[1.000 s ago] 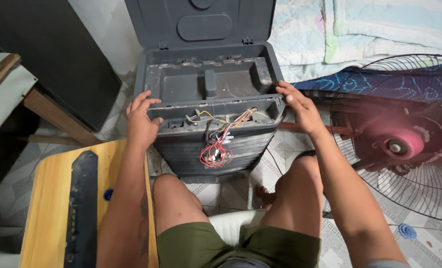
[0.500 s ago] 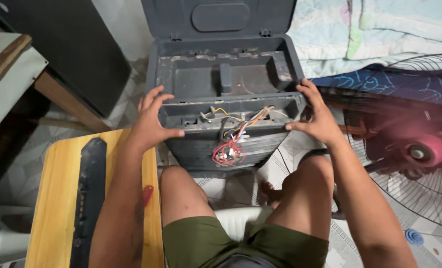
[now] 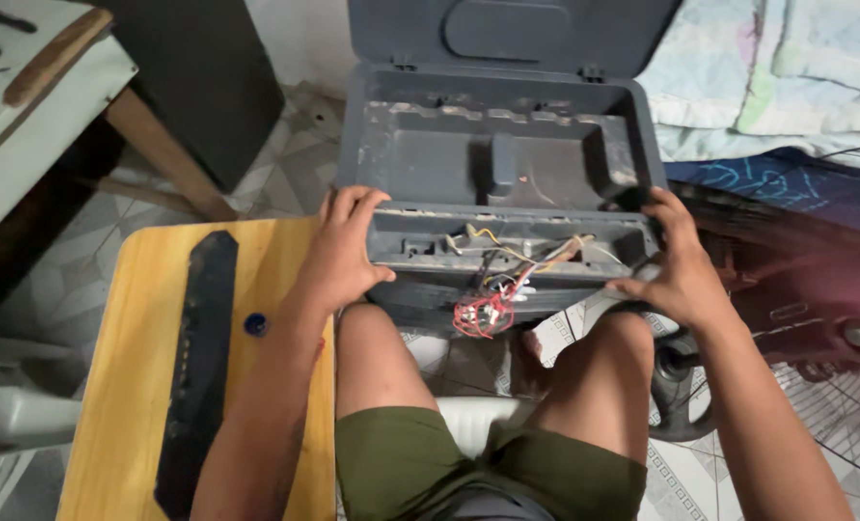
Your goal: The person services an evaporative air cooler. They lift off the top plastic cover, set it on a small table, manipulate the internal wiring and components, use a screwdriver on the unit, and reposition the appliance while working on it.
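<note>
Both hands clamp the grey casing standing between the knees, left hand on its left edge, right hand on its right, red wires hanging out.

Patterned tile floor bearing the grey plastic housing with its lid raised, the fan lying beside it and folded cloths behind; to one side, a wooden board carrying a long black panel and a small blue cap.
</note>
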